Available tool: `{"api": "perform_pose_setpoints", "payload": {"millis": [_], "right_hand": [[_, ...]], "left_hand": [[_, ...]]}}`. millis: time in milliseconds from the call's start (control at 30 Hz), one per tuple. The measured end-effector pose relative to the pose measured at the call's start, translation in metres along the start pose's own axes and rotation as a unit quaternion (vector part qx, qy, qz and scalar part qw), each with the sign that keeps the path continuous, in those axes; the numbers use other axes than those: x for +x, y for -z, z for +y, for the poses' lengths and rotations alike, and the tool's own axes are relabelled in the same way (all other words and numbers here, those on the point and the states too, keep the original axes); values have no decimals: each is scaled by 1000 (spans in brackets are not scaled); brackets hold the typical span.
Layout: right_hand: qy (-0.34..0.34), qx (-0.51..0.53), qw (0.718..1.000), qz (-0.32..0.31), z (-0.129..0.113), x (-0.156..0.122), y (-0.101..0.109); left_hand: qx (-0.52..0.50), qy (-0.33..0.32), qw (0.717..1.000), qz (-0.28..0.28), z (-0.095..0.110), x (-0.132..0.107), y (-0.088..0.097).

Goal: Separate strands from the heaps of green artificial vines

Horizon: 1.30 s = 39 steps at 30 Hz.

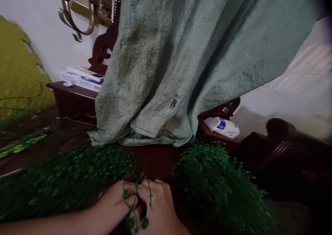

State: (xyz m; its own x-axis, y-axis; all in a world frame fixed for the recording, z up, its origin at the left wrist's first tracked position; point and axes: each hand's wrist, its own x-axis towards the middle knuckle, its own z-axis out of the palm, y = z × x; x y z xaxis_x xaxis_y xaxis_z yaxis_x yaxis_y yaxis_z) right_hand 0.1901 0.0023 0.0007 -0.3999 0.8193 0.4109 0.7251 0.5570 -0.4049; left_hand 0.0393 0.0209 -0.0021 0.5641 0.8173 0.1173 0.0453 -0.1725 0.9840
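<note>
Both my hands meet at the bottom centre, over a dark wooden surface [153, 160]. My left hand [114, 202] and my right hand [158, 207] are closed together around thin green vine strands [135, 200] with small round leaves. A dark object sits between the fingers; I cannot make it out. A mound of small-leaved green foliage [64, 176] lies to the left of my hands, and another mound [215, 179] to the right.
A large grey-green woven sack [181, 62] hangs down in front, touching the wood. White boxes [83, 77] lie on a dark side table at left. A white packet [221, 126] rests at right. Carved dark wooden furniture [285, 148] stands at right. Metal hooks [77, 17] hang on the wall.
</note>
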Motion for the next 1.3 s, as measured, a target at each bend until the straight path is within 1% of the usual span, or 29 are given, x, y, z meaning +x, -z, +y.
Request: {"api": "perform_pose_setpoints", "payload": {"millis": [67,100,233,333,433,533,667,867,1000,1067,1200,1300], "right_hand": [[-2,-18,1000,-8,1,4,4],[-9,-36,999,-1,1,7,6],[-27,-95,993,63,2,15,16],[-19,-73,994,76,2,18,20],[-15,-28,997,68,3,19,20],[-30,-4,997,75,5,18,18],[-52,-1,994,99,7,18,15],[-33,22,993,111,8,18,16],[-21,24,989,144,5,19,16],[-14,19,987,157,3,19,17],[-7,26,987,157,1,18,19],[-2,24,986,163,0,18,19]], "left_hand": [[-14,0,1000,-4,5,0,1],[-12,3,1000,3,6,-1,1],[31,29,998,52,7,-2,1],[48,43,994,86,2,0,1],[38,32,995,92,-2,3,1],[29,26,994,102,-4,3,2],[22,21,994,101,-2,1,2],[42,47,992,111,0,2,3],[29,23,993,115,-5,2,3],[25,22,992,119,-9,1,3],[19,29,990,135,-13,1,3],[10,27,990,138,-13,0,3]]}}
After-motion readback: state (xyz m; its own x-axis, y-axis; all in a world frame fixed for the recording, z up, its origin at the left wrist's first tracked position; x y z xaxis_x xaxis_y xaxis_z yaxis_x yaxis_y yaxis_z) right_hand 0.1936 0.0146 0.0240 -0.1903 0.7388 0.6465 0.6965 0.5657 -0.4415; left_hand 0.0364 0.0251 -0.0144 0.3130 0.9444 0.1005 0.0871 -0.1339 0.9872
